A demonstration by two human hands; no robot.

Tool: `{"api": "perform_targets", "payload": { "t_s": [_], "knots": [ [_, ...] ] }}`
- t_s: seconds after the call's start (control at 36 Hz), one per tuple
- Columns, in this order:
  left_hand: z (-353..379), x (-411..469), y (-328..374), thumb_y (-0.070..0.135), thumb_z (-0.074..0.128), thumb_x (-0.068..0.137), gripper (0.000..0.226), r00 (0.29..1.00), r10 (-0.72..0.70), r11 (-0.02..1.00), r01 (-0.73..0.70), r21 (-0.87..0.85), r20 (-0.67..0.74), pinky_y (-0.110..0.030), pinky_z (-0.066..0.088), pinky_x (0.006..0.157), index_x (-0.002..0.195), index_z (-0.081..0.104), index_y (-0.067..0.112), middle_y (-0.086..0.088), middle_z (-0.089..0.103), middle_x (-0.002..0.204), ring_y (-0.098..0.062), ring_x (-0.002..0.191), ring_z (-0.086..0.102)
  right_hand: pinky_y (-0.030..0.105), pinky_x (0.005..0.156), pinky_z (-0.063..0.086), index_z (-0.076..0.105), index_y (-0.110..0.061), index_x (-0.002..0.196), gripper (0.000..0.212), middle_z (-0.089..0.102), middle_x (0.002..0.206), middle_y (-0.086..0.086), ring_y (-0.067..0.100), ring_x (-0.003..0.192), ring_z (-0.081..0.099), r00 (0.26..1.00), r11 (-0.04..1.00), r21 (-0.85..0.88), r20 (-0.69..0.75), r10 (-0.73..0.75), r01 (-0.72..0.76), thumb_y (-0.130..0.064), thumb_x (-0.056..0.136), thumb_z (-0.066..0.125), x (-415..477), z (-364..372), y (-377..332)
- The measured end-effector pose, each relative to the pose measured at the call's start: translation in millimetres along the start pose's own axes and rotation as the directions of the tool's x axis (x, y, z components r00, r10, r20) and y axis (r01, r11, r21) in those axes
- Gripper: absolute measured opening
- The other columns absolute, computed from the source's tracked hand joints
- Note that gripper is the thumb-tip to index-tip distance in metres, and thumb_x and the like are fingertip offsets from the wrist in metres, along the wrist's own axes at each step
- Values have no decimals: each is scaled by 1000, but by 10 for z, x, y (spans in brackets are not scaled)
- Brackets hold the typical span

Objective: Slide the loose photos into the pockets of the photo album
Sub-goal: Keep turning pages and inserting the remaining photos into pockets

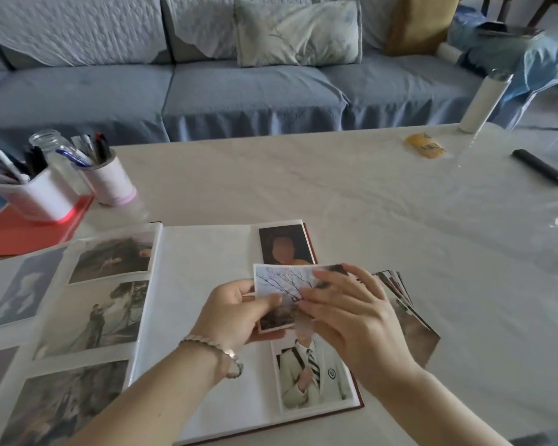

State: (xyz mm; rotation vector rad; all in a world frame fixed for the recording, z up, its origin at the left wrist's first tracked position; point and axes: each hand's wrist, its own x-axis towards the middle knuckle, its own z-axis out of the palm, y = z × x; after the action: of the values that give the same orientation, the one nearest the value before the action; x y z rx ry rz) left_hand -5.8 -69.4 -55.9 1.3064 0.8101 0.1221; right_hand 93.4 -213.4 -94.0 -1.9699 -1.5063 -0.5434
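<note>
Holding loose photo (281, 281) over album (207, 268) right page; left hand (236, 310) pinched 9 o'clock edge, right hand (355, 317) 3 o'clock edge. Spare stack (397, 284) on counter (368, 204), album's 3 o'clock. Judged: aligning; next move needed open pocket mouth.

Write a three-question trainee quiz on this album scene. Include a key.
1. True or false: the loose photo stack lies on the table to the right of the album.
2. Which wrist wears the bracelet? A) left B) right C) neither
3. Fill in: the left hand and right hand together hold one photo showing bare ____.

Key: 1 true; 2 A; 3 branches.
</note>
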Motion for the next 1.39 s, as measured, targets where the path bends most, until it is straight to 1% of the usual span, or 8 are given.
{"api": "perform_targets", "payload": {
  "t_s": [0.08,0.17,0.33,0.5,0.61,0.75,0.94,1.39],
  "knots": [
    [-90,134,-76,7,67,82,9,986,131,980,-114,164,-100,-41,58,69,82,69,15,-3,74,76,-21,73,71,32,110,25,63,-16,120,69,46,140,2,15,132,33,933,941,99,199,300,-324,-69,85,35,59,10,-41],
    [-175,183,-86,14,67,84,8,975,203,944,-171,281,-90,-45,55,81,91,68,17,-1,74,83,-20,82,70,33,112,25,26,-21,146,89,27,148,-7,11,138,21,631,594,228,395,668,-772,-74,76,36,191,-33,-87],
    [-340,390,-78,15,63,87,6,959,283,857,-248,452,-9,-39,56,79,89,66,19,-2,74,83,-14,80,69,46,84,54,59,6,107,33,69,81,19,32,70,67,250,-114,372,791,558,-921,-22,89,60,300,205,153],
    [-562,761,-155,33,38,95,40,781,624,340,-300,891,24,-27,45,91,103,68,8,-8,66,112,-24,108,61,21,50,54,62,-14,79,13,68,79,7,14,62,65,314,45,444,555,771,-895,-18,91,58,448,390,290],
    [-658,955,-322,58,-6,73,86,915,402,-12,7,1000,-1,-49,15,113,147,23,25,-14,11,156,-33,143,16,20,41,41,46,-3,63,35,54,47,2,4,34,53,397,249,429,298,868,-868,-20,91,59,594,477,377],
    [-736,1068,-607,55,1,93,79,930,367,-1,24,1000,-22,-41,11,105,123,62,15,-20,54,131,-42,117,53,27,43,36,36,-5,59,45,37,48,2,17,48,63,466,388,297,268,843,-873,-26,90,61,639,667,480],
    [-740,1080,-709,54,4,94,62,893,448,87,-14,996,-27,-38,7,108,130,42,21,-15,55,132,-37,124,48,21,41,26,37,-8,57,44,40,48,3,24,45,49,506,480,163,318,802,-862,-25,91,59,644,742,448],
    [-727,1072,-696,54,10,94,59,883,466,123,2,992,-60,-40,11,109,132,42,21,-13,48,139,-30,131,32,15,31,34,56,-6,76,21,64,50,-2,10,39,60,319,312,163,768,555,-936,-18,93,56,987,978,620]
  ]
}}
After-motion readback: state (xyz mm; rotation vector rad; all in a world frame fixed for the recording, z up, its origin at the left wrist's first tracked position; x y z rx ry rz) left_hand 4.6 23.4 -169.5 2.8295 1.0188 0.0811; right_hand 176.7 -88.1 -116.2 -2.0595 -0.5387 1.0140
